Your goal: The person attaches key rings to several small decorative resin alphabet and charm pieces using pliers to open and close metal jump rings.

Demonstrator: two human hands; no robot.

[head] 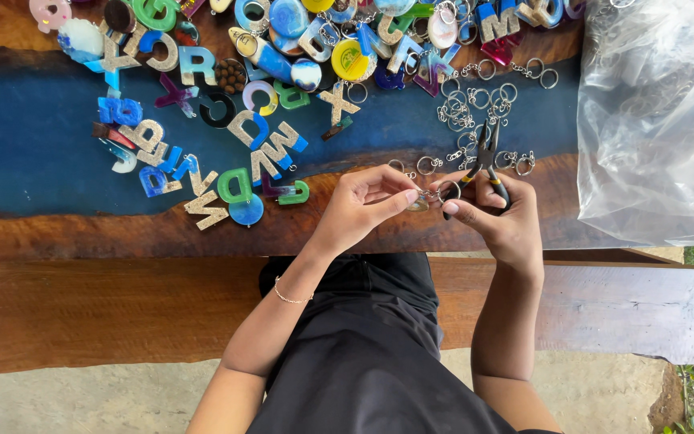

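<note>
**Head view: small ring pinched between both hands, easy to drop**

Head view puts my left hand and right hand together over the near edge of the table. Between them sits a small key ring with a short chain, held just above the wood.

Risk, as I judge it: the ring is tiny and pinched only at the fingertips. A slip would send it onto the table, or past the edge onto the bench below. The pliers could also skid off the ring if squeezed at an angle, bending it or nipping a finger. Loose rings lie just beyond the hands, so a sweep of the wrist could scatter them into the resin letters.

Pose: left hand comes in from the left, palm turned inward, thumb and forefinger closed on the ring. Right hand is curled around the plier handles, thumb stretched toward the ring; the plier tips point away from me. Both forearms angle inward from the body, elbows low. A clear bag rests to the right, apart from the hands.
</note>
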